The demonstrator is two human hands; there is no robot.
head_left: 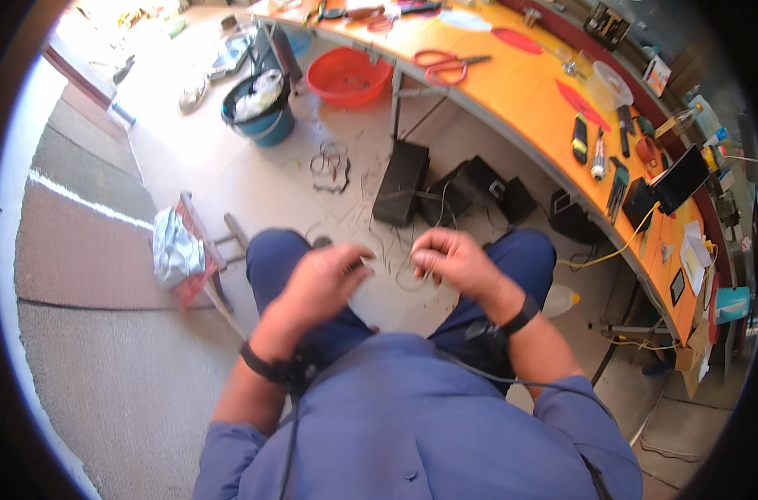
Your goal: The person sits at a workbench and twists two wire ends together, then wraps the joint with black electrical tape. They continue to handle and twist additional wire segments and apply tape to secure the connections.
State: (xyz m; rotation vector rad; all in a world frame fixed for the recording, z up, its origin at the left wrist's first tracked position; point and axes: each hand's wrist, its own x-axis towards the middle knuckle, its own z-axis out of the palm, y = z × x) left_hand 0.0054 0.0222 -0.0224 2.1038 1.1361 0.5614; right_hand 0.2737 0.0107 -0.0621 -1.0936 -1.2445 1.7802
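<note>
Both hands are raised over the gap between my knees. My right hand (456,260) is closed in a pinch on a thin, pale wire (406,287), which hangs from the fingers in a loose loop. To its left, my left hand (322,279) has half-curled fingers, with a gap between thumb and fingertips and no object visible there. The two hands are apart. Below and beyond them on the floor lie black box-shaped devices (401,183) with thin cables around them.
An orange workbench (512,92) curves along the right, bearing red-handled scissors (447,67), a utility knife (580,137) and other tools. A teal bucket (266,129) and a red basin (347,77) stand ahead. At left, a small stool carries a light-blue cloth (177,247).
</note>
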